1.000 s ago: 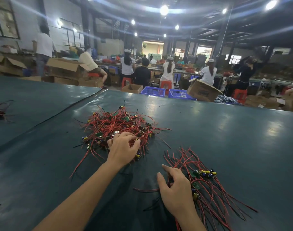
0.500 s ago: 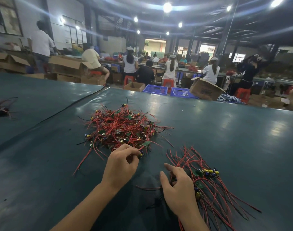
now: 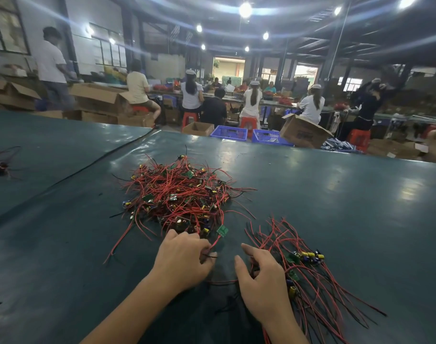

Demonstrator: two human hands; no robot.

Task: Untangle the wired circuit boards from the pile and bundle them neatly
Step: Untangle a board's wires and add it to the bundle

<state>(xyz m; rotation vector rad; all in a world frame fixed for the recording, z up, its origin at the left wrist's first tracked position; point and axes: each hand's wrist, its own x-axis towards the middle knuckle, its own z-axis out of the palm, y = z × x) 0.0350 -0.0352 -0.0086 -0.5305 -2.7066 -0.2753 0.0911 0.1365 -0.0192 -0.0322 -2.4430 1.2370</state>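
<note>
Pinching the red wire (image 3: 215, 242) of a green board (image 3: 222, 230) just off the pile (image 3: 179, 194) at the middle of the table (image 3: 336, 194), the left hand (image 3: 181, 261) sat near the front edge, the right hand (image 3: 264, 281) on the sorted bundle (image 3: 311, 281), thumb and forefinger spread, grip unclear.

Worktop (image 3: 336, 207): plain dark teal. Pile (image 3: 179, 194) and bundle (image 3: 316, 289): red wires (image 3: 162, 184), few black; green boards (image 3: 222, 230); yellow and blue parts (image 3: 307, 254). Crates (image 3: 228, 133): blue, latticed. Stools (image 3: 248, 122): red-orange.
</note>
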